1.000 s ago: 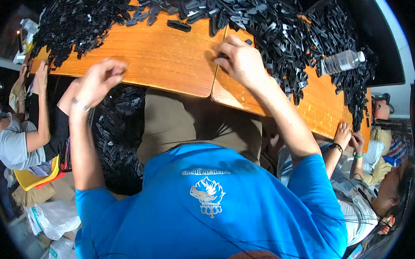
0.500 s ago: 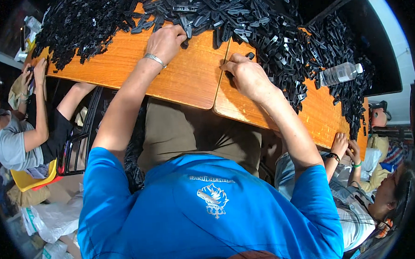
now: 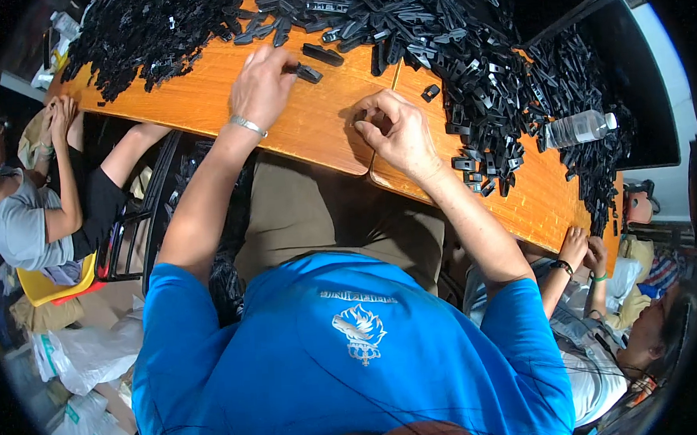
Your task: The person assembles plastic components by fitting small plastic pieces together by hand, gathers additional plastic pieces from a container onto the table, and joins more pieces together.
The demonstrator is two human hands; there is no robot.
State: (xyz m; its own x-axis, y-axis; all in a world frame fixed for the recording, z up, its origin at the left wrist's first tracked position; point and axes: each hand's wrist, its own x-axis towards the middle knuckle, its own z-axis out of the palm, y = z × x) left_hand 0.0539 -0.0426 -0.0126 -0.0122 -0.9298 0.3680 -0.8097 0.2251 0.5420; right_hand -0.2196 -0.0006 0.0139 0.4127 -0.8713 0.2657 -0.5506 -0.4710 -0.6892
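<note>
My left hand (image 3: 263, 87) is closed at the fingertips on a long black plastic clip piece (image 3: 306, 73), just above the wooden tabletop. Beyond it, a similar loose black piece (image 3: 323, 54) lies on the wood. To the right, my right hand (image 3: 397, 128) is pinched, thumb against fingers, round a small dark piece (image 3: 360, 117) that is mostly hidden by the fingers. One short black clip (image 3: 431, 92) lies by itself between my right hand and the pile of black clips (image 3: 479, 95).
Long black pieces (image 3: 386, 17) heap along the far side, and small black parts (image 3: 142, 40) at far left. A clear bottle (image 3: 578, 129) lies on the right pile beside a dark bin (image 3: 638, 73). Co-workers' hands (image 3: 60, 117) (image 3: 585, 250) are at both table ends.
My left hand has drawn back from the far pile with a long piece. My right hand has moved left and turned into a pinch. A short clip now lies on the table near the right pile.
</note>
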